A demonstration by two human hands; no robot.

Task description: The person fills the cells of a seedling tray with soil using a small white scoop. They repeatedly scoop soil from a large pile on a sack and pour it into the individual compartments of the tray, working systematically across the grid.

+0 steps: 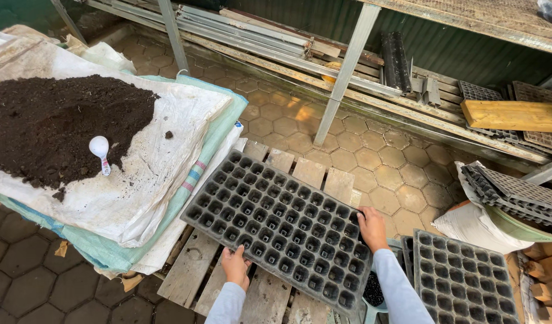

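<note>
While the tray [276, 225] lies flat on the pallet [195, 273], with all its small cells empty, it is best handled by its two edges at the same time, so that the thin black plastic does not bend or twist. I judge that both sides should be kept level and that any move should be slow (such a tray flexes easily in the middle).

At the near edge, the left hand [236, 267] grips the rim; its fingers are curled over the edge and closed on it. The right hand [372, 228] rests on the right edge, with fingers together and bent down onto the rim; whether they hook under it I cannot tell.

Just right of the tray lies a second tray [462, 279], also empty. Left of the pallet, a heap of soil [54, 126] sits on a white sack [132, 198], and a white scoop [100, 151] lies on the soil. All of this rests on a floor [24, 282] of hexagonal pavers.
</note>
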